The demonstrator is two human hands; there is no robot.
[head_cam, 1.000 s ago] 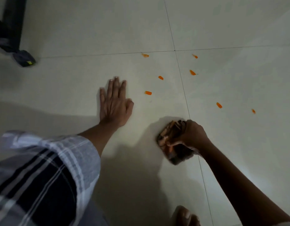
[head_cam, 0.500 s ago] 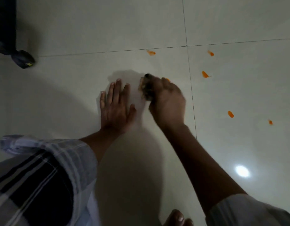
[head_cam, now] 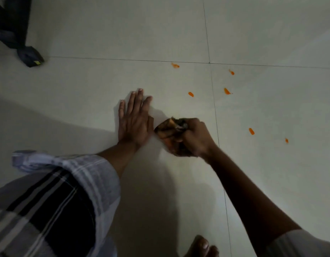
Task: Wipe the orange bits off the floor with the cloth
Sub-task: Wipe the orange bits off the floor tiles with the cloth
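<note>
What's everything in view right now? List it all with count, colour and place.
small orange bits: six, orange, scattered on the floor beyond and right of the hands
crumpled brown cloth: one, brown with orange patches, on the floor in the right hand
pale tiled floor: pale grey-green, dark grout lines
dark furniture leg: one, black, top left
checked garment: one, black and white, bottom left
left hand: flat on the floor, fingers spread
right hand: closed around the cloth
toes: bottom edge
</note>
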